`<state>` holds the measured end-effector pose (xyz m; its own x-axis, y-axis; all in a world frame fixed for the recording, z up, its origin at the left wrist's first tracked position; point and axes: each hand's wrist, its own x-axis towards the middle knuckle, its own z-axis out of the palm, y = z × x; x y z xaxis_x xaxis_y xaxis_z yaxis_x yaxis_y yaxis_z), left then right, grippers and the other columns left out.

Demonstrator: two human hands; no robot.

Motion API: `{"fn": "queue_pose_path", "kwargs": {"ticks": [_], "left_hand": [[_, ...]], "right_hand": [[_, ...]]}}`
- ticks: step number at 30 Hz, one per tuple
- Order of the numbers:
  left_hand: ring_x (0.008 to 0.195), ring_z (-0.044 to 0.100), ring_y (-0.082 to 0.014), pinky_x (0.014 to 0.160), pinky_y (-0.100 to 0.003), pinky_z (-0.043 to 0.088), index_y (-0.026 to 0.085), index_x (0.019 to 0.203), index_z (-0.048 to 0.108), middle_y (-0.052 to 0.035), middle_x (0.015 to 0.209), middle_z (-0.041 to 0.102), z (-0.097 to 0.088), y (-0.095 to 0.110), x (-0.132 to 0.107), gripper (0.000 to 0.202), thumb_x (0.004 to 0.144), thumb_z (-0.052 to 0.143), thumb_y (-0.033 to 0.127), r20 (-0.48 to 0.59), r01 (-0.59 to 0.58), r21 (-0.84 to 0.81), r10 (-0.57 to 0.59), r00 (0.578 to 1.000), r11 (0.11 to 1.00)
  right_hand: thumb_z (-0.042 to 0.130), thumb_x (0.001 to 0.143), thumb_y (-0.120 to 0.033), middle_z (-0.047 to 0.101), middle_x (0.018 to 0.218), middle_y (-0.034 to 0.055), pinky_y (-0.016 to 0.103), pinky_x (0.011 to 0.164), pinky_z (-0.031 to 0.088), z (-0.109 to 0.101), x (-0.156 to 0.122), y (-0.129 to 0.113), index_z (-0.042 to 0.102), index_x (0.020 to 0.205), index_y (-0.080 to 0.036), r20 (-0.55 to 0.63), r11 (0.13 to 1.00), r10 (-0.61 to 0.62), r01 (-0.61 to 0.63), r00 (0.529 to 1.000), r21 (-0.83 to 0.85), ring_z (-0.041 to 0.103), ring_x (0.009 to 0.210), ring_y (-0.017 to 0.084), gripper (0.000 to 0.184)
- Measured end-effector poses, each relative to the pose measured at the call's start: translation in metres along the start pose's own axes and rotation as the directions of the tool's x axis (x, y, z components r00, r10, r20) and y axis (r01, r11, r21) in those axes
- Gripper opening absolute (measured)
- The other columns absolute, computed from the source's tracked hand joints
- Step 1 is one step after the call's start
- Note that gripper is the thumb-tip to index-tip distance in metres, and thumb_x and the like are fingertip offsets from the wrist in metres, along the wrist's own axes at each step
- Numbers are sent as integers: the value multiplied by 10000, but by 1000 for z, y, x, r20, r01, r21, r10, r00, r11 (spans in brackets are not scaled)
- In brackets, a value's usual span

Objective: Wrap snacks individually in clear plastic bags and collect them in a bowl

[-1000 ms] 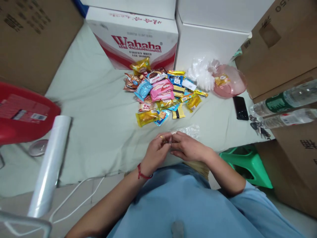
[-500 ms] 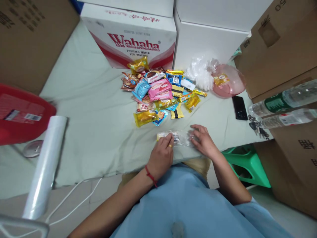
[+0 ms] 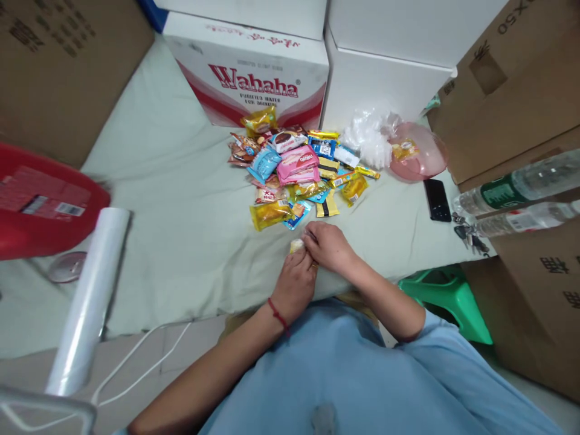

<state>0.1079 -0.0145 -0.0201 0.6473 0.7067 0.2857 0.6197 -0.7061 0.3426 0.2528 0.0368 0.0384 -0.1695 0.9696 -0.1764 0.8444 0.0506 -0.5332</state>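
Observation:
A snack packet (image 3: 296, 245) in clear plastic shows only as a pale yellow-white end, just beyond my left fingers. My left hand (image 3: 295, 281), with a red cord at its wrist, is closed over the packet near the table's front edge. Against it, my right hand (image 3: 330, 246) is pinching the plastic, its fingertips beside the packet. Most of the packet is hidden under the hands. Just past them lies a pile of wrapped snacks (image 3: 298, 162), with a yellow-wrapped cake (image 3: 272, 214) and a blue packet (image 3: 298, 215) at its near side.
Behind the pile stand a Wahaha carton (image 3: 254, 78) and a white box (image 3: 371, 81). To the right are clear plastic bags (image 3: 368, 140), a pink bowl (image 3: 430, 158), a phone (image 3: 437, 200), keys (image 3: 471, 237) and bottles (image 3: 502, 190). A plastic film roll (image 3: 93, 296) and red container (image 3: 45, 208) are left.
My right hand has moved left from the loose end of the plastic to my left hand, and its fingers have closed. The clear plastic no longer lies spread out. The view has shifted slightly.

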Motion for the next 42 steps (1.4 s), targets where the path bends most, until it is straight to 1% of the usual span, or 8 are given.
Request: {"fn": "queue_pose_path", "kwargs": {"ticks": [8, 11, 15, 21, 27, 32, 36, 42], "left_hand": [[1117, 732, -227, 1026, -378, 595, 176, 1140, 756, -120, 1163, 777, -57, -38, -14, 359, 884, 516, 99, -54, -62, -493, 41, 998, 868], [1117, 747, -202, 1005, -343, 588, 222, 1105, 775, -78, 1210, 787, -78, -51, -17, 341, 901, 529, 102, -102, 47, -621, -139, 985, 783], [1029, 749, -203, 952, -340, 577, 222, 958, 783, -49, 1083, 803, -83, -65, -18, 194, 877, 617, 164, -105, 226, -756, -455, 884, 615], [1013, 711, -214, 916, -333, 547, 210, 873, 780, -62, 1055, 774, -71, -71, -14, 115, 849, 677, 255, 14, 359, -811, -598, 801, 462], [1303, 602, -277, 1008, -373, 540, 217, 1128, 741, -105, 1344, 675, -58, -64, -2, 310, 904, 695, 427, 160, 404, -882, -651, 742, 244], [1361, 588, -304, 1065, -428, 533, 233, 1441, 572, -140, 1503, 598, -45, -46, 25, 662, 872, 748, 525, 381, 462, -884, -456, 805, 76], [1156, 676, -281, 1039, -432, 539, 164, 1324, 626, -138, 1272, 715, -29, -37, 46, 609, 897, 684, 595, 413, 499, -854, -392, 822, 148], [1233, 658, -290, 1130, -475, 497, 193, 1362, 640, -127, 1335, 720, -24, -32, 66, 596, 936, 607, 608, 417, 512, -770, -309, 855, 380]], "right_hand": [[471, 1107, -377, 574, 933, 57, 300, 851, 467, 11, -26, 7, 680, 1019, -167, 3, 959, -251, 248, 968, 134, 578, 924, 193, 309], [627, 1032, -421, 607, 1109, 115, 355, 917, 498, 16, -35, 6, 642, 1234, -146, 20, 957, -288, 287, 957, 35, 580, 1025, 237, 341], [823, 880, -337, 607, 1252, 195, 443, 920, 511, 27, -38, -4, 515, 1441, -80, 94, 911, -281, 297, 955, -286, 543, 1115, 330, 690], [604, 988, -180, 642, 1109, 146, 388, 829, 504, 20, -20, -11, 660, 1178, -150, 179, 881, -224, 278, 958, -382, 572, 1020, 286, 201], [667, 956, -301, 626, 1159, 109, 381, 942, 502, -16, -13, 26, 672, 1241, -195, 2, 948, -202, 195, 979, 253, 594, 1066, 244, 304], [663, 964, -558, 695, 1116, 53, 354, 900, 517, -17, -13, 52, 691, 1237, -238, 87, 529, 1, -74, 996, 845, 641, 983, 213, 422], [686, 927, -644, 704, 1133, 49, 334, 852, 546, -10, -17, 55, 644, 1310, -256, 167, 432, -21, -142, 986, 891, 652, 990, 209, 547], [674, 977, -477, 726, 1249, 81, 385, 1020, 530, -32, -21, 68, 655, 1323, -230, -3, 768, -118, 93, 993, 633, 678, 1133, 230, 426]]}}
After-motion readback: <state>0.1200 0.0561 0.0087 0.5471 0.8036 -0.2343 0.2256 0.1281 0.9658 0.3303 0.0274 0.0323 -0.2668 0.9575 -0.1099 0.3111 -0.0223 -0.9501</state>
